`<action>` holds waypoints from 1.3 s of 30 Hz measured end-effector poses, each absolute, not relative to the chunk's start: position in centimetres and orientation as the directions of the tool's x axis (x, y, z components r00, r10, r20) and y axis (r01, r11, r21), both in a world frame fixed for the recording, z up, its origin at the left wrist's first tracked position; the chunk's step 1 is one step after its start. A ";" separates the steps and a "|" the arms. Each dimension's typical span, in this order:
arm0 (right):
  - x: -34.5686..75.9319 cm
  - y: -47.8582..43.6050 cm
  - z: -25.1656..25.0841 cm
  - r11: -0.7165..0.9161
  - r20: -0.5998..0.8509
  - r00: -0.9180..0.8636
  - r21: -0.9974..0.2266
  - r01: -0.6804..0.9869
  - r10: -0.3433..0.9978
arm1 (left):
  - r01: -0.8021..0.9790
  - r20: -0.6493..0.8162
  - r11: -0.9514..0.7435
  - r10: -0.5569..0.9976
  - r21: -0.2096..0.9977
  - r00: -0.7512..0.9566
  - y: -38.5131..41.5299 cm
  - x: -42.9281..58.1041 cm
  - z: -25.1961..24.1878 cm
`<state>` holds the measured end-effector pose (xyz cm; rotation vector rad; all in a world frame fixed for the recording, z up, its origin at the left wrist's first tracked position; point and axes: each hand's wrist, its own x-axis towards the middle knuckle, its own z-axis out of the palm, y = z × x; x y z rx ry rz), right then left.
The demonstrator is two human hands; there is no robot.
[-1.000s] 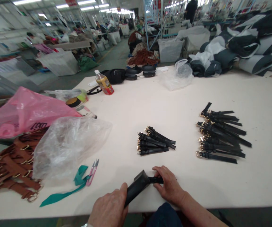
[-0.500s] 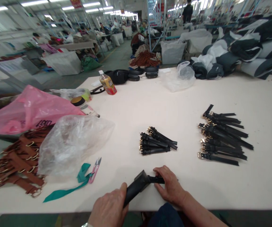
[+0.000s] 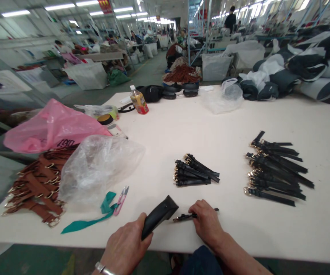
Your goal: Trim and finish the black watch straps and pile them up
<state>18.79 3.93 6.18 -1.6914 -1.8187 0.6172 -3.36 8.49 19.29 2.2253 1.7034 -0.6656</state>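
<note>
My left hand (image 3: 126, 244) is wrapped round a black handheld tool (image 3: 159, 215) with a smooth body and a wider, blunt far end; its exact kind does not show. The tool points up and to the right above the front of the table. In my right hand (image 3: 206, 219) is a short black buckle strap (image 3: 186, 217), lying crosswise, its buckle end toward the tool and its other end poking out past my fingers. A gap separates tool and strap. Beyond my hands lies a small fan of black buckle straps (image 3: 195, 172), with a larger pile of black straps (image 3: 279, 168) farther right.
At left are pink-handled thread snips (image 3: 121, 200), a green ribbon (image 3: 87, 225), a clear plastic bag (image 3: 96, 172), brown straps (image 3: 39, 187) and a pink bag (image 3: 53, 128). A drink bottle (image 3: 139, 100) stands at the back of the white table (image 3: 167, 130); dark rolls (image 3: 282, 82) lie back right.
The tool's end has come away from the strap, and my left hand has shifted slightly left. The strap's buckle end, previously at the tool, now shows. The whole view has swung slightly left.
</note>
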 end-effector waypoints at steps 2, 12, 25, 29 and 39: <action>18.7 4.1 6.3 0.166 0.175 -0.071 -0.620 0.767 0.982 | 0.957 -0.512 -0.282 0.833 -0.065 0.210 8.2 -4.1 19.4; 19.2 1.6 5.0 0.303 0.269 -0.163 -0.645 0.701 0.949 | 0.956 -0.570 -0.292 0.785 0.001 0.241 6.0 -4.6 18.0; 19.0 2.4 6.1 0.200 0.139 -0.144 -0.688 0.697 0.980 | 0.939 -0.634 -0.345 0.727 -0.004 0.265 5.9 -5.0 18.2; 19.4 2.7 6.3 0.273 0.146 -0.234 -0.618 0.737 0.961 | 0.928 -0.644 -0.373 0.706 0.014 0.294 5.5 -3.5 17.9; 19.0 3.1 6.2 0.374 0.181 -0.339 -0.623 0.687 0.923 | 0.924 -0.654 -0.383 0.692 0.028 0.306 5.3 -3.3 18.1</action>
